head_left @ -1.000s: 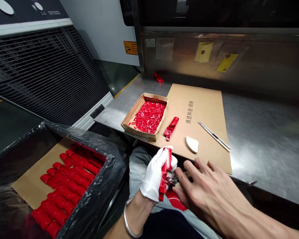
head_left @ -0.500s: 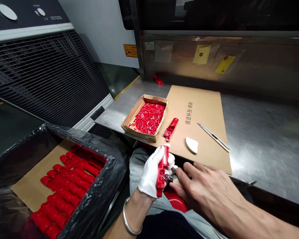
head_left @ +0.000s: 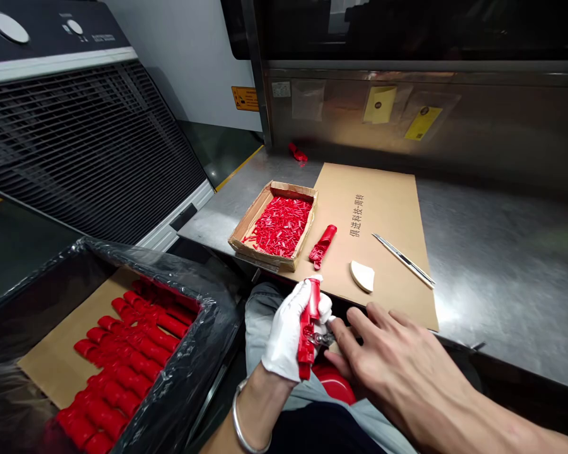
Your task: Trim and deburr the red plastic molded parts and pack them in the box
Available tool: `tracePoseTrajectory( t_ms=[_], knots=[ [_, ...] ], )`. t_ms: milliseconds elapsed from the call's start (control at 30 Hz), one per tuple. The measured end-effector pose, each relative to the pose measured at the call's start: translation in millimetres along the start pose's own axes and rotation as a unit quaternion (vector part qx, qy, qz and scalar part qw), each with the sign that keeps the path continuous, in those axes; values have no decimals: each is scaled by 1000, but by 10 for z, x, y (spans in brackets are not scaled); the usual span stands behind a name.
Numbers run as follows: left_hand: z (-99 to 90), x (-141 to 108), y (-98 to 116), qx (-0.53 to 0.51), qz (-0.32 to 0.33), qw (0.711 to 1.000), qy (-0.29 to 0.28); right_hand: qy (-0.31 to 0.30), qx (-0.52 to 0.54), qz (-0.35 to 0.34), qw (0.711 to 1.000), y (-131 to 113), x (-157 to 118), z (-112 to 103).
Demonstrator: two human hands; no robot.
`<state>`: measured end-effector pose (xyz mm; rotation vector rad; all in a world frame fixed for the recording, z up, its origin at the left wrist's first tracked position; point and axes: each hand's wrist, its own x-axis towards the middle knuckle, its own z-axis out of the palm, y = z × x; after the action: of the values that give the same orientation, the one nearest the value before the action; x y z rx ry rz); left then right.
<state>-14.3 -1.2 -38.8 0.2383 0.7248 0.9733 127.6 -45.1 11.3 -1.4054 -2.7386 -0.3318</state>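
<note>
A white glove covers my left hand (head_left: 284, 334), which is closed around a red plastic part (head_left: 308, 331) held upright over my lap. Bare, my right hand (head_left: 383, 353) is closed on a small tool (head_left: 322, 339) with a metal tip that meets the side of the red part. Most of the tool's handle is hidden by my fingers. Just beyond my hands, another red part (head_left: 322, 247) lies on a cardboard sheet (head_left: 388, 208), with a white wedge-shaped piece (head_left: 362, 276) to its right.
Small red scraps fill a cardboard tray (head_left: 246, 230) left of the sheet. A cutter knife (head_left: 404, 260) lies on the sheet. At the lower left stands a plastic-lined bin (head_left: 213, 321) with rows of red parts. Another red piece (head_left: 297, 153) is at the table's back.
The whole view has shifted slightly. Both hands keep their hold, and the red part and tool are in nearly the same position.
</note>
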Motion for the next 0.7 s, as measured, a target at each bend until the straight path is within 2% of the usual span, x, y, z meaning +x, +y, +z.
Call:
tracePoseTrajectory(
  t_ms=[133, 300, 600, 700],
  knots=[
    [-23, 11, 12, -11, -5, 1000, -6, -6, -10, -5, 1000, -5, -18, 14],
    [-43, -6, 31, 4, -3, 1000, -18, -12, 39, 5, 999, 47, 21, -9],
    [-53, -39, 44, 8, -13, 999, -44, 12, 65, 9, 998, 36, 6, -35],
    [-32, -49, 58, 14, -7, 999, -32, 5, 72, 12, 997, 34, 6, -27]
  ],
)
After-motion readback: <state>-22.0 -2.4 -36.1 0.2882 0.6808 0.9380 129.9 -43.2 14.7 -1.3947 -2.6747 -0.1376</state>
